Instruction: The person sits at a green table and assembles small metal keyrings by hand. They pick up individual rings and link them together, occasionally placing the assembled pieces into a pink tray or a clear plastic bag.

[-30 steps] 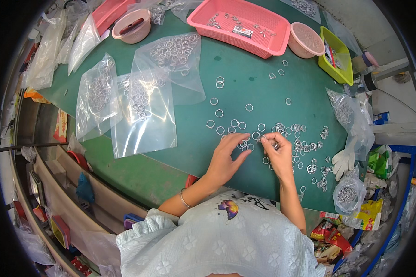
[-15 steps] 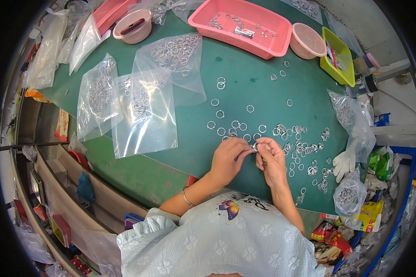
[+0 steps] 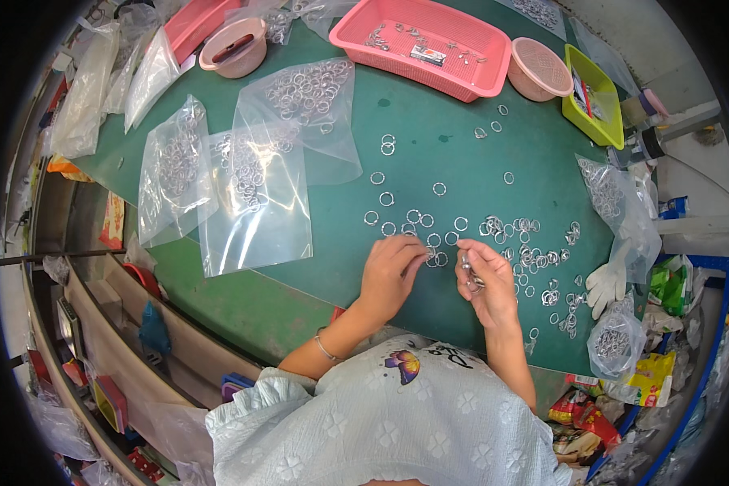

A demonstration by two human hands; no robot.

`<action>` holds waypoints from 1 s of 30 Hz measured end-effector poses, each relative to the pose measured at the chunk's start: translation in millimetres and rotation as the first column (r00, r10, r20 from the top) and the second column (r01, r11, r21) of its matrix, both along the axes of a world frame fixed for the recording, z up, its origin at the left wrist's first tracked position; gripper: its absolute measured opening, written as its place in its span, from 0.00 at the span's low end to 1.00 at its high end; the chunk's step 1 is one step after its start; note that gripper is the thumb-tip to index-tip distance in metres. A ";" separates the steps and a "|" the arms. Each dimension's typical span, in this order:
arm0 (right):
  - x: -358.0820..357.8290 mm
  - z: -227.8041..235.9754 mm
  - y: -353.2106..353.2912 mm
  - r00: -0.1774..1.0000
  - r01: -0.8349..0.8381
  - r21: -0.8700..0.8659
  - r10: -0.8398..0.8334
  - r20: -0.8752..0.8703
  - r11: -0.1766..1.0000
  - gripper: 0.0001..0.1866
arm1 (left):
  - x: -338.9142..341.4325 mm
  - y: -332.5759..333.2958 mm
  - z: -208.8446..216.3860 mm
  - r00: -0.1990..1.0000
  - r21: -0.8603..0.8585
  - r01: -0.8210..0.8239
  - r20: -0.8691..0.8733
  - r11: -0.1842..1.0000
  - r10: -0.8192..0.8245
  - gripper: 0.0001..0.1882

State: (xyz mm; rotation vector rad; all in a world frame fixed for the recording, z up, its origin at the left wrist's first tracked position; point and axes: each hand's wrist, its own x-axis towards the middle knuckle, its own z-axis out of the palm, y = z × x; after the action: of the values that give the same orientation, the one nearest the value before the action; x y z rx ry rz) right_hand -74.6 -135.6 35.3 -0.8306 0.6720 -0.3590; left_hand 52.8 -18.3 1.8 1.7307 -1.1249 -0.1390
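Observation:
My left hand (image 3: 390, 274) is over the near edge of the green table, its fingers bent and pressed together. Their tips come up against a small cluster of silver rings (image 3: 441, 259), and whatever they pinch is hidden. To its right, my right hand (image 3: 491, 287) is turned partly palm-up, with the fingers curled around several small silver rings (image 3: 475, 280). A gap separates the two hands. Loose rings (image 3: 413, 216) lie on the table just beyond them, and a denser heap of rings (image 3: 535, 257) spreads to the right of my right hand.
Clear plastic bags of rings (image 3: 255, 219) lie at left. At the back stand a pink basket (image 3: 478, 85), a round pink bowl (image 3: 541, 69) and a lime-green basket (image 3: 598, 130). A white glove (image 3: 604, 287) and a bag of metal parts (image 3: 616, 344) sit at right.
My hands were together, fingertips meeting on a small silver piece. Now they are apart: the left has shifted slightly left, the right slightly right with rings in its curled fingers.

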 end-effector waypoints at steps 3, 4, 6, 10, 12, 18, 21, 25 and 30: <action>3.6 -1.2 -2.2 0.992 0.114 0.262 -0.122 0.016 0.958 0.12 | 8.2 8.0 6.6 0.999 0.150 0.021 0.042 0.988 -0.027 0.08; 5.5 -0.7 -1.7 0.987 0.139 0.347 -0.160 0.033 0.928 0.12 | 10.1 13.9 10.4 0.997 0.215 0.069 0.027 0.974 -0.077 0.08; 6.8 -5.9 -2.4 0.980 0.109 0.461 -0.174 0.101 0.880 0.12 | 11.3 22.1 13.8 0.993 0.282 0.109 0.003 0.953 -0.115 0.08; 14.3 -20.9 -4.8 0.995 -0.063 0.154 0.049 0.088 0.986 0.10 | 13.0 26.7 13.0 0.999 0.293 0.042 -0.019 0.955 -0.039 0.08; 27.7 -21.8 -3.5 0.987 -0.154 -0.331 0.129 -0.097 0.931 0.10 | 12.6 26.8 10.6 1.000 0.288 0.006 -0.029 0.958 0.002 0.07; 65.0 -37.3 7.9 0.932 -0.344 -0.922 -0.058 -0.359 0.178 0.12 | 15.5 27.2 3.2 0.994 0.278 -0.089 -0.033 0.957 0.102 0.07; 62.4 -25.7 7.8 0.957 -0.265 -0.874 0.002 -0.289 0.407 0.05 | 23.4 33.2 -2.9 0.985 0.256 -0.161 -0.021 0.953 0.172 0.07; 34.0 -19.0 -10.3 0.986 -0.107 -0.043 0.112 0.124 0.993 0.06 | 35.9 35.6 -7.1 0.974 0.235 -0.223 0.022 0.946 0.224 0.14; 19.3 -16.9 -15.3 0.922 0.163 0.419 -0.289 0.258 0.893 0.11 | 47.0 19.4 0.8 0.973 0.254 -0.229 0.083 0.940 0.215 0.24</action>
State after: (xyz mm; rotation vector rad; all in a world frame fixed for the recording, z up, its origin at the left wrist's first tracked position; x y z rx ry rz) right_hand -55.2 -150.9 18.4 -0.2988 0.5177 -0.5386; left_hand 99.9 1.1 2.6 2.0969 -0.9730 -0.1053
